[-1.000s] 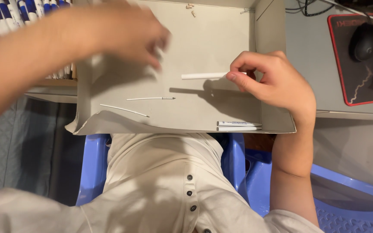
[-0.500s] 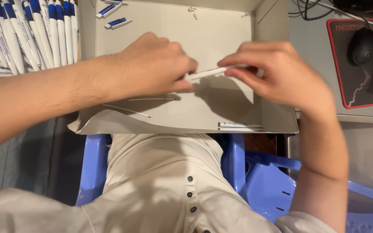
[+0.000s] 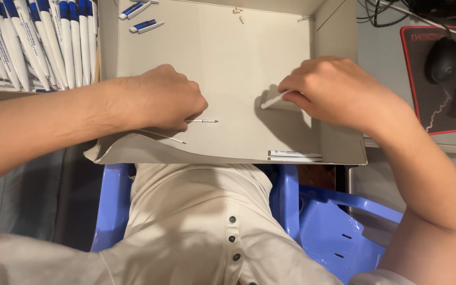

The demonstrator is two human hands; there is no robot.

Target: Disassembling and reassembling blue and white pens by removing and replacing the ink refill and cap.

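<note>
Left hand pinches a thin refill, right hand grips a white barrel, spare pens stacked beside the cardboard box.

The left hand is curled, knuckles up, its fingers pinched together. The right hand arches likewise, fingers pinched, forearm bent back.

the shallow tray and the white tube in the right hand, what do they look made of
The tray looks like plain grey cardboard: matte, with folded walls and a bent, soft front edge. The white tube in the right hand looks like smooth plastic, probably a pen barrel, like the white-and-blue pens stacked nearby.
</note>
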